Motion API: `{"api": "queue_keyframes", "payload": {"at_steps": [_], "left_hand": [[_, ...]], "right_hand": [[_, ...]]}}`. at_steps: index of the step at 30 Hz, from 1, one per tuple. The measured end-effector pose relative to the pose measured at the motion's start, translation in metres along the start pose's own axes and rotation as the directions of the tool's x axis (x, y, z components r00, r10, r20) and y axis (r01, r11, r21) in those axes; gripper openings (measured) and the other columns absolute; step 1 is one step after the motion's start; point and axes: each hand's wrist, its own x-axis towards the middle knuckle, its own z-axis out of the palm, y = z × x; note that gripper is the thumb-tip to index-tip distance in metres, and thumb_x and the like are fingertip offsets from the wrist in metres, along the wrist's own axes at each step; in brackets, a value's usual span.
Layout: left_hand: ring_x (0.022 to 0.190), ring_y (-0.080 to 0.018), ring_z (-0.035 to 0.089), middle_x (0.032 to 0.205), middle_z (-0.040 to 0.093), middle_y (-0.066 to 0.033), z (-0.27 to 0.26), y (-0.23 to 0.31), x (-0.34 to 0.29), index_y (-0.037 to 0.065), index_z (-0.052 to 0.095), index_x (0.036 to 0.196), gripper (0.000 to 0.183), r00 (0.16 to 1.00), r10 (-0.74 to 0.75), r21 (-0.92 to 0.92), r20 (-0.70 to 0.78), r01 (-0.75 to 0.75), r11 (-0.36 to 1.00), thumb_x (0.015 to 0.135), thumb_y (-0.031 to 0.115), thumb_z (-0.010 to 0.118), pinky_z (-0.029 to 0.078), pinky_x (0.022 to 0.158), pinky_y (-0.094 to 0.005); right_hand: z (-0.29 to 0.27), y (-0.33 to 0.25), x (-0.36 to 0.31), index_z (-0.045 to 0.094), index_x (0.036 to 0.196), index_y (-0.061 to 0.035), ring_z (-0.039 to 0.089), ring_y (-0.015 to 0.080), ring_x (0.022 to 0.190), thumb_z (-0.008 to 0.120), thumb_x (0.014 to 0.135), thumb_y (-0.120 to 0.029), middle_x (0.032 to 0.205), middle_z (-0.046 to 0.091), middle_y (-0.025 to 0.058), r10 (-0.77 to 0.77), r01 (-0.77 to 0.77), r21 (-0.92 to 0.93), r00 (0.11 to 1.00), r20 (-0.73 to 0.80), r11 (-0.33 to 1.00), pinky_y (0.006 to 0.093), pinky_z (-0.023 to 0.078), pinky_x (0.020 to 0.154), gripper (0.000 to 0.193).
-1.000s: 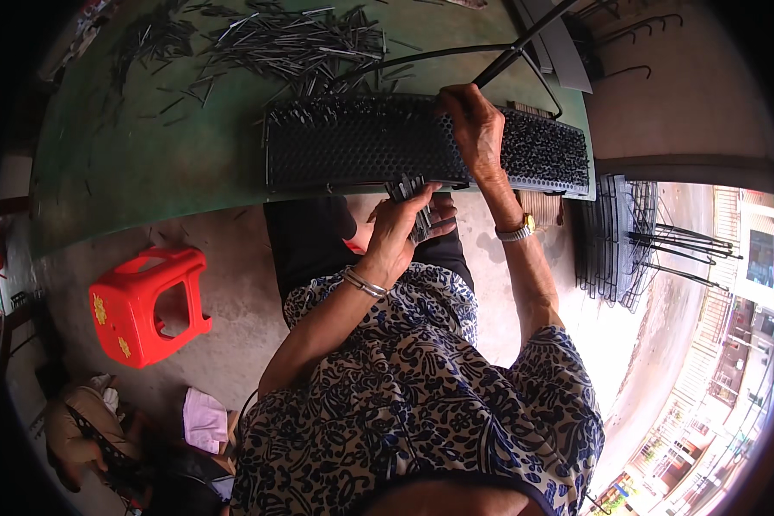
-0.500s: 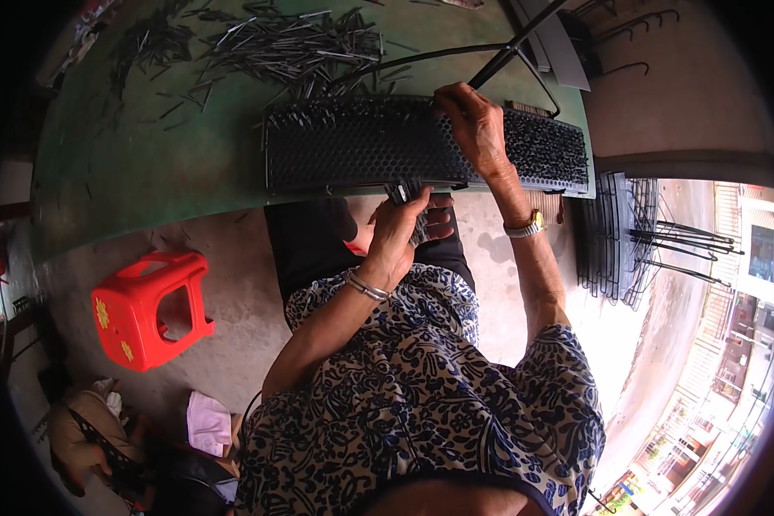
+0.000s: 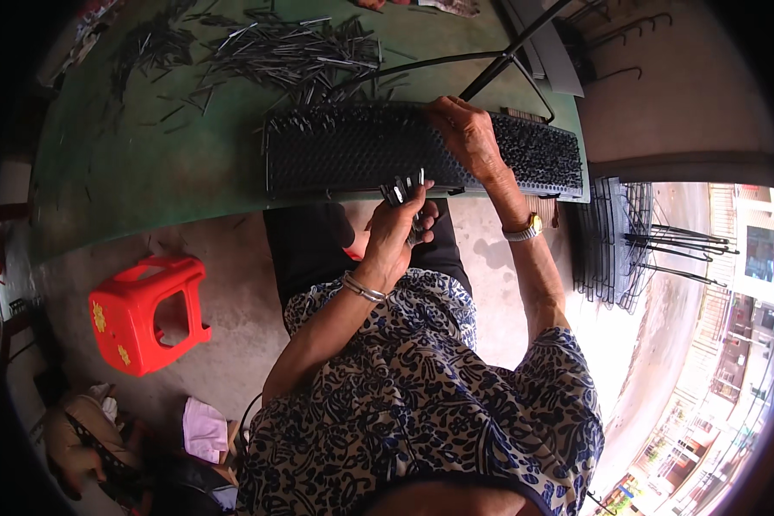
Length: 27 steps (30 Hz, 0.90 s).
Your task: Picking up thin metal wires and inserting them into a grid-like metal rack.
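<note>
A long black panel (image 3: 353, 155) full of small holes lies along the near edge of the green table. Short dark strips stand packed in its right end, with more along its far left side. My left hand (image 3: 393, 230) is closed round a small bundle of dark strips (image 3: 402, 187), their pale-glinting ends sticking up just in front of the panel's near edge. Over the panel, right of its middle, my right hand (image 3: 471, 138) bends down with its fingers pinched together. Whatever sits between those fingertips is hidden.
A loose heap of dark strips (image 3: 292, 56) lies on the green table (image 3: 181, 172) behind the panel. Black metal rods (image 3: 499, 64) cross above its far right side. A red plastic stool (image 3: 138, 322) stands on the floor at left. Dark wire racks (image 3: 611, 245) stand at right.
My left fingers, spread before, have curled in, and the strip ends now fan out more. My right hand has shifted slightly left and nearer to me over the panel.
</note>
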Motion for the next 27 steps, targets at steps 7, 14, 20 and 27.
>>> {"api": "queue_keyframes", "payload": {"at_steps": [7,14,20,27], "left_hand": [[0.057,-0.0088,0.049,0.072,0.061,-0.0035,0.002,0.003,-0.001,0.003,0.063,0.107,0.027,0.998,0.042,-0.004,-0.052,-0.042,0.999,0.094,0.026,0.063,0.038,0.048,-0.0231],[0.063,-0.0130,0.060,0.075,0.064,-0.0061,0.002,0.000,0.000,0.001,0.062,0.107,0.030,0.993,0.097,0.024,-0.064,-0.096,0.995,0.094,0.027,0.063,0.042,0.049,-0.0246],[0.064,-0.0156,0.063,0.076,0.065,-0.0073,0.004,0.004,-0.002,0.000,0.065,0.104,0.029,0.985,0.165,0.052,-0.052,-0.162,0.985,0.093,0.027,0.064,0.043,0.050,-0.0249],[0.064,-0.0142,0.064,0.076,0.068,-0.0071,0.003,0.005,-0.002,0.002,0.067,0.099,0.026,0.982,0.175,0.068,-0.065,-0.171,0.983,0.091,0.027,0.067,0.043,0.049,-0.0243]], "right_hand": [[0.011,-0.011,-0.008,0.069,0.097,-0.0099,0.064,0.0262,0.080,0.067,0.085,-0.011,0.091,0.061,0.0077,0.105,-0.130,-0.201,0.986,-0.127,0.971,0.0347,0.051,0.067,0.013],[0.016,-0.014,-0.013,0.071,0.098,-0.0137,0.063,0.0289,0.078,0.067,0.084,-0.017,0.089,0.061,0.0090,0.099,-0.174,-0.271,0.958,-0.271,0.947,0.0377,0.051,0.066,0.015],[0.012,-0.012,-0.012,0.072,0.101,-0.0162,0.065,0.0284,0.082,0.067,0.086,-0.023,0.095,0.063,0.0088,0.193,-0.273,-0.286,0.941,-0.277,0.919,0.0369,0.051,0.069,0.017],[-0.007,-0.035,-0.038,0.068,0.105,-0.0041,0.062,0.0219,0.087,0.066,0.088,-0.020,0.098,0.061,0.0091,0.284,-0.284,0.044,0.959,0.017,0.958,0.0330,0.049,0.073,0.023]]}}
